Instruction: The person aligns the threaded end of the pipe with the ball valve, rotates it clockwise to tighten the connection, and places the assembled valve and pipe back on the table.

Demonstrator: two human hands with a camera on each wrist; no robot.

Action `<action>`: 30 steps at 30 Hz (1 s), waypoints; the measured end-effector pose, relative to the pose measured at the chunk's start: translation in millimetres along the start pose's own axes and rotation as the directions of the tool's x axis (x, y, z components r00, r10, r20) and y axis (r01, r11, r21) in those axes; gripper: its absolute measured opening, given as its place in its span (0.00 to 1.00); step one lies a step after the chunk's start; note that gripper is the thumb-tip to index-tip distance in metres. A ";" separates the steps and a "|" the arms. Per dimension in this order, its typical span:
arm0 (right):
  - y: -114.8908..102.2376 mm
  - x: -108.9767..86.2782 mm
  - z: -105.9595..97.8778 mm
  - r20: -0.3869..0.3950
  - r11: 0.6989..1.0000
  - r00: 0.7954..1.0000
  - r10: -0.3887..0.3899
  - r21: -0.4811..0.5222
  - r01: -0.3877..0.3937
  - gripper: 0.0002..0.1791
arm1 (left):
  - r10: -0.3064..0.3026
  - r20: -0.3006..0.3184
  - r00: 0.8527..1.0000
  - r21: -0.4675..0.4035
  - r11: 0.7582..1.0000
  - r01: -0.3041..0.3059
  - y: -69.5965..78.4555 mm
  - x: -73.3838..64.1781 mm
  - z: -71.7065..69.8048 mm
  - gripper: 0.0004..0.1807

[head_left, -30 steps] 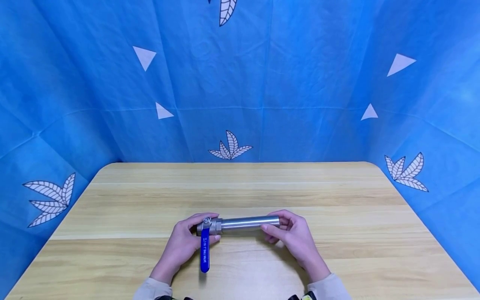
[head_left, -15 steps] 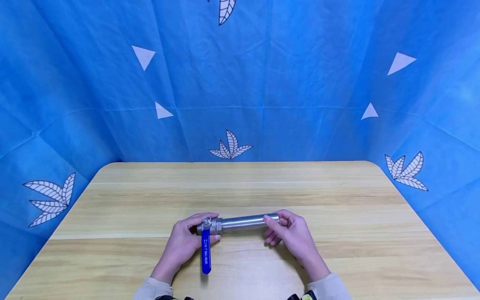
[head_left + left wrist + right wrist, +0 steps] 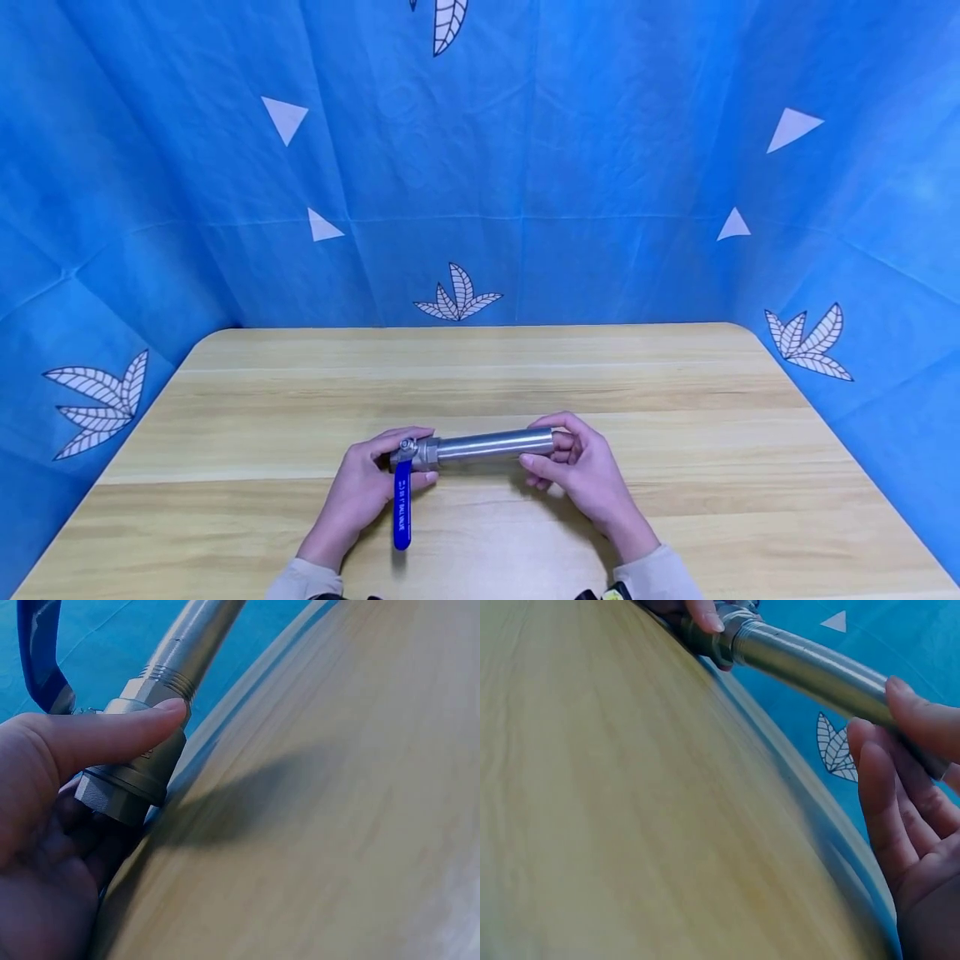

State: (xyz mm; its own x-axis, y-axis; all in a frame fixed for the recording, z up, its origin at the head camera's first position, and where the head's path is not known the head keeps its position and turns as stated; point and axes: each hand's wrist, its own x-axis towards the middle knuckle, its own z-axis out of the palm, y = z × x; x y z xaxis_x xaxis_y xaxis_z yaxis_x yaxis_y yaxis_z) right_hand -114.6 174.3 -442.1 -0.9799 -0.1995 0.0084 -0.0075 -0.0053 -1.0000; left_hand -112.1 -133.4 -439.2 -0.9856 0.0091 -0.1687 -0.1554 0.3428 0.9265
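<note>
My left hand [image 3: 351,493] grips the metal body of a ball valve [image 3: 426,454], thumb on the near side and fingers on the far side. From the valve a blue lever handle [image 3: 402,508] points toward me. A smooth steel pipe [image 3: 487,445] extends right from the valve, its threaded end [image 3: 169,676] entering the valve's hex end in the left wrist view. Around the pipe's free end, my right hand [image 3: 596,483] holds it between thumb and fingers. Some of the left fingers are hidden behind the valve.
Valve and pipe are above a light wood-grain table [image 3: 480,375]. A blue curtain [image 3: 615,167] with white triangles and leaf prints surrounds its back and sides.
My right thumb went up over the pipe, then came back down to its near side. The lever's tip has shifted slightly left. The left hand keeps its grip on the valve.
</note>
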 end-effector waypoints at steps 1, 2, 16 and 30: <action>0.3 -0.1 0.3 -0.006 1.000 1.000 -0.016 -0.007 0.016 0.26 | 0.000 0.001 1.000 0.000 1.000 0.000 -0.3 0.0 -0.2 0.26; 0.6 -0.2 0.6 -0.012 1.000 0.999 -0.029 -0.009 0.029 0.26 | -0.001 0.002 1.000 0.002 1.000 0.001 -0.4 -0.3 -0.5 0.26; -1.3 0.2 1.5 -0.062 1.000 0.998 -0.016 0.023 0.017 0.30 | -0.005 0.005 1.000 -0.014 1.000 0.005 0.0 1.1 0.4 0.28; -5.0 1.5 6.0 -0.127 0.994 0.986 0.112 -0.004 -0.113 0.24 | 0.001 -0.004 1.000 -0.018 1.000 -0.001 0.8 0.5 1.6 0.30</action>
State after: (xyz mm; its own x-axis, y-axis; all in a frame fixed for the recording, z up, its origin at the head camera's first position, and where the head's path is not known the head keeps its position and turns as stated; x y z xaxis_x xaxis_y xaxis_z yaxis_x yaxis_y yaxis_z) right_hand -114.8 168.1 -437.0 -0.9919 -0.0729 -0.1038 0.1025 0.0216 -0.9945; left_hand -112.6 -131.6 -439.1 -0.9861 0.0053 -0.1662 -0.1555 0.3255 0.9327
